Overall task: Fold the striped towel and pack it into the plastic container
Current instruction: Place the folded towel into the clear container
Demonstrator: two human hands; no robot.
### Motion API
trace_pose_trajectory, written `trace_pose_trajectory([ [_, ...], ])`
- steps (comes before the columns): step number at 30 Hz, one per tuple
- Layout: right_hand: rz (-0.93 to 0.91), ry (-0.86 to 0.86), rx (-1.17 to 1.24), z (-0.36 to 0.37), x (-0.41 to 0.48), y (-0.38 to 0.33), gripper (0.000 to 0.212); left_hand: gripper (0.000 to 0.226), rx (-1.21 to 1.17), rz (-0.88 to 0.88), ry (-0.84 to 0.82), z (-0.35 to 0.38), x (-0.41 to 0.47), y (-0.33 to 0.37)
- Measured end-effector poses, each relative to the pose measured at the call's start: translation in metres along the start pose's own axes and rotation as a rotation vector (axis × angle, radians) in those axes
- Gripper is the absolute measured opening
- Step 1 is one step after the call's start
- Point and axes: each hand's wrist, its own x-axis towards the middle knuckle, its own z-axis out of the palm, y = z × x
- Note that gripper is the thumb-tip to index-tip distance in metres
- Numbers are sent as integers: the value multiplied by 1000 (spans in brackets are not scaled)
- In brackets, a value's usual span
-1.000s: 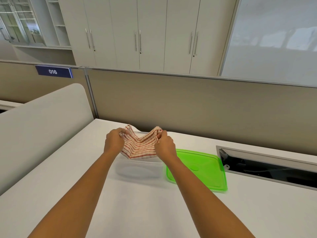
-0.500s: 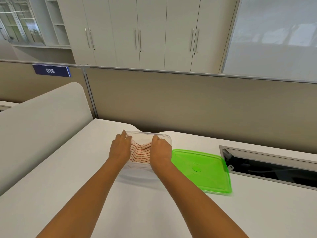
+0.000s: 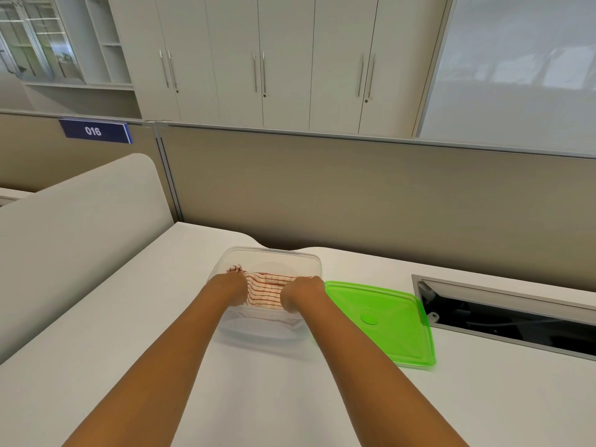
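Observation:
The folded white towel with red stripes (image 3: 266, 289) lies inside the clear plastic container (image 3: 274, 254) on the white desk. My left hand (image 3: 230, 290) presses on the towel's left end and my right hand (image 3: 298, 293) on its right end, both reaching down into the container. Fingers of both hands are curled down and hidden behind the knuckles, apparently still on the cloth. A frayed corner of the towel sticks up by my left hand.
A green lid (image 3: 380, 321) lies flat on the desk just right of the container. An open cable trough (image 3: 503, 312) is set into the desk at the right. A beige partition (image 3: 354, 195) runs behind, a rounded white divider (image 3: 80, 221) stands to the left.
Both hands lowered the towel from above the container down into it. The towel went from a sagging held shape to lying flat inside.

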Motion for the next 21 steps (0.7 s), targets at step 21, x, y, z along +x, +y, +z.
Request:
trace_pose_trajectory([
  [21, 75, 421, 393, 131, -120, 126, 30, 26, -538, 101, 727, 8, -75, 26],
])
